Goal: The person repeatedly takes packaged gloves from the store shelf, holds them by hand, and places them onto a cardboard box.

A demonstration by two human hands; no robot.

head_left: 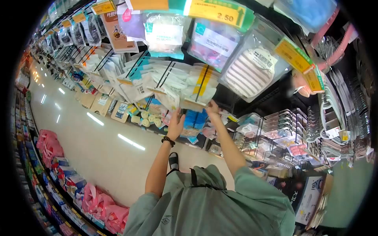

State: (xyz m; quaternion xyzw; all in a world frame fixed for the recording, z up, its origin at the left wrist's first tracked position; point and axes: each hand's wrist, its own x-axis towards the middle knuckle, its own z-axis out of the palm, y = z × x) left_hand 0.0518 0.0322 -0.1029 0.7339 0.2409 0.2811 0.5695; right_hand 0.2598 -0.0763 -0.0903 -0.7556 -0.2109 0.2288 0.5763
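White packets with a yellow stripe (pixel 202 83) hang from a hook in front of me, their brown lower edge facing me. At that edge's right end, my right hand (pixel 213 110) has its fingers bent against the front packet, seemingly pinching it. My left hand (pixel 176 125) is raised just below and left of the same packets, fingers stretched and apart, holding nothing. White packets with dark stripes (pixel 169 76) hang close to its fingertips. Blue packaging (pixel 195 118) shows between my two hands, lower on the rack.
Bagged goods, including a striped pad (pixel 251 72), hang above under price tags (pixel 214 13). Clothes hangers (pixel 328 108) and hooked small goods fill the right side. Mop boxes (pixel 311 198) stand lower right. Across the pale aisle floor (pixel 98 145), pink bags (pixel 98 202) line another shelf.
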